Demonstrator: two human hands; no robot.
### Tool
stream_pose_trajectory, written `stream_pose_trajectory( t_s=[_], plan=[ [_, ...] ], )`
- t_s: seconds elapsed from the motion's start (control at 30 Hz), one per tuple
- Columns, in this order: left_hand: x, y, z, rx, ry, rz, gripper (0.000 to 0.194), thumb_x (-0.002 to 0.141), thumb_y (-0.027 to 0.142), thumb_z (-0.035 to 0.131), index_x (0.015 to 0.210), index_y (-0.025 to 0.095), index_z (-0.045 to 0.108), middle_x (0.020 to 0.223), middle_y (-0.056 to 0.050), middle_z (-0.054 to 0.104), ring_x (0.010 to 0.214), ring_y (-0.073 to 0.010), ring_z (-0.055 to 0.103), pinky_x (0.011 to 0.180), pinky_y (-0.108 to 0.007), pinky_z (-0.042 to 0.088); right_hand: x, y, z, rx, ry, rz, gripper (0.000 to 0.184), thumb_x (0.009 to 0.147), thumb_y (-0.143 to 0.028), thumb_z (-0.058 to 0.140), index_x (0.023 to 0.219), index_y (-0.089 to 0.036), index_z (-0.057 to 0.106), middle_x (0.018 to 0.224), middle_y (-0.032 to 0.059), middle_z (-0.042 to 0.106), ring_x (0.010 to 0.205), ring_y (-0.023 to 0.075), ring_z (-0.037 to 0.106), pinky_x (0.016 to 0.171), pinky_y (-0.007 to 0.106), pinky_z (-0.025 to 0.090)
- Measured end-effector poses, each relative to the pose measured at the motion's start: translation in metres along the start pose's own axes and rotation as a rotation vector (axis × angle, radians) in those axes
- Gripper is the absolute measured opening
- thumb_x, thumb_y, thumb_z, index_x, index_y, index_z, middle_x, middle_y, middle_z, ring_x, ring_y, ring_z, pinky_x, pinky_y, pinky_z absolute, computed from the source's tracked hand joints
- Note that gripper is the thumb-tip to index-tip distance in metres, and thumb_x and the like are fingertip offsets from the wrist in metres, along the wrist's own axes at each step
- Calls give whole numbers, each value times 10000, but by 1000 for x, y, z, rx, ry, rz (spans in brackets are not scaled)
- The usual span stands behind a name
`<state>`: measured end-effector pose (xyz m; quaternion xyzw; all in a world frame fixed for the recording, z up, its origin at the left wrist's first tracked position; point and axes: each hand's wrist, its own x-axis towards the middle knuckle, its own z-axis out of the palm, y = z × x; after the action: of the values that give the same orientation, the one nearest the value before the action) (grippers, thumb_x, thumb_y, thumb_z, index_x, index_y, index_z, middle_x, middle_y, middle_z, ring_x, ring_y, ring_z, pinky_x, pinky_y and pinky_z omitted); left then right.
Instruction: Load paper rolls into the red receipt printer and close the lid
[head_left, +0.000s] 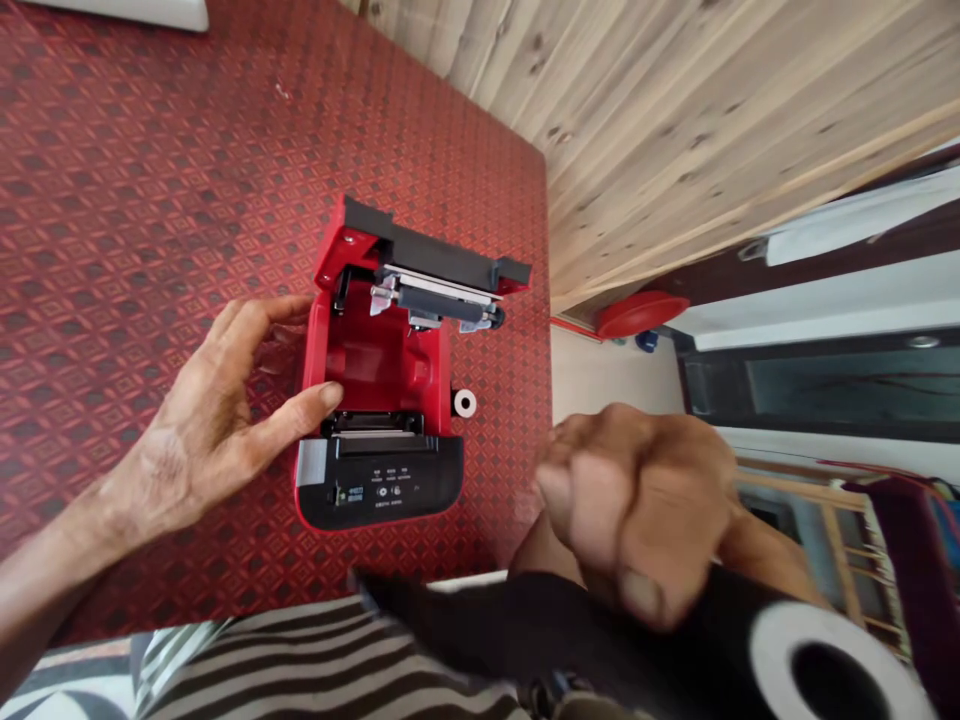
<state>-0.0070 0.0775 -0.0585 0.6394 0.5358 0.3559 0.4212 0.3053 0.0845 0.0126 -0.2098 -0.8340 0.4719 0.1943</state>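
A red and black label printer [375, 380] sits on the table with its lid [435, 250] raised, and its red inner bay shows bare walls. My left hand [217, 410] grips the printer's left wall, thumb over the rim and fingers outside. Low in the right half of the view, my right hand [637, 500] is closed in a fist around a black ribbon roll [705, 650]. A white ring-shaped core shows at the roll's near end, and a loose black strip trails left, blurred. Beside the printer's right wall is a small white core [465, 403].
The red patterned table [187, 200] ends on the right near a wooden plank wall [675, 120]. A white object [150, 12] lies at the top left. On the far right are a red round item [641, 313] and a wooden rack [840, 540]. Striped clothing [300, 660] is below.
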Motion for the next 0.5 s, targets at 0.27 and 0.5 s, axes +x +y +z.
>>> stream_pose_trajectory(
  t_s=[0.27, 0.5],
  plan=[
    [0, -3, 0, 32, 4, 7, 628, 896, 573, 698, 1439, 296, 547, 1316, -77, 673, 1115, -276, 740, 1031, -514, 633, 29, -7, 2, 420, 123, 30, 278, 958, -401, 708, 1046, -143, 764, 829, 64, 760, 706, 121, 714, 669, 210, 552],
    [1, 0, 1, 10, 6, -9, 614, 891, 576, 694, 1417, 287, 561, 1316, -92, 676, 1096, -279, 744, 961, -490, 664, 31, -1, 6, 340, 169, 124, 411, 831, -370, 863, 1143, -123, 760, 938, 60, 752, 818, 144, 682, 734, 260, 526]
  ],
)
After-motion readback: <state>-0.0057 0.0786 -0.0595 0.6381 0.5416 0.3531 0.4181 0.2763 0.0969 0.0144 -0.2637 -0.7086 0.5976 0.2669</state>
